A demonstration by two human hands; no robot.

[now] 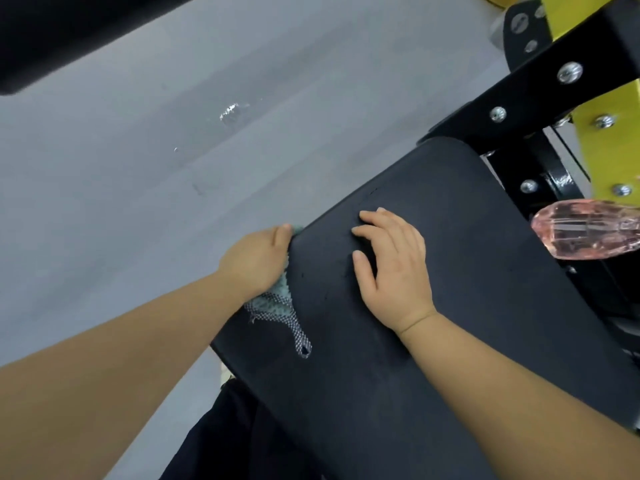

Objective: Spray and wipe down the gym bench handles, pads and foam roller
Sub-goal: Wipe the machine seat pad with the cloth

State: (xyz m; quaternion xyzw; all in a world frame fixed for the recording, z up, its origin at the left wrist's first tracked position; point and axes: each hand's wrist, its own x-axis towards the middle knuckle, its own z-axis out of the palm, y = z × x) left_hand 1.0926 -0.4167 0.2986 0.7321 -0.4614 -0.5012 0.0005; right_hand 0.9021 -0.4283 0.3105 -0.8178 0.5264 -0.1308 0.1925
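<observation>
1. Holds the cloth (277, 303) in the left grip (254, 263), fingers curled round it, pressed on the left edge of the pad (346, 393).
2. Rests the right grip (391, 265) flat and loose on top of the pad, grasping nothing.
3. Finds the pad in the middle, fixed to the yellow and black frame (602, 143), above the grey floor (104, 202).
4. May lose the cloth: only a small bunch sits under the left grip, and a thin tail hangs free over the pad, so a fast rub along the edge could pull it out.
5. May leave new marks on the pad where the bare right grip presses.
6. May knock the pink spray bottle (585, 233), lying on its side just past the pad's right edge, if the right grip swings wide.
7. May cause a slip on the wet spot (232, 111) on the floor.
8. Shows the pad's long line going from the bottom up to the right, far end at the frame.
9. Shows the cloth tail pointing down and right.
</observation>
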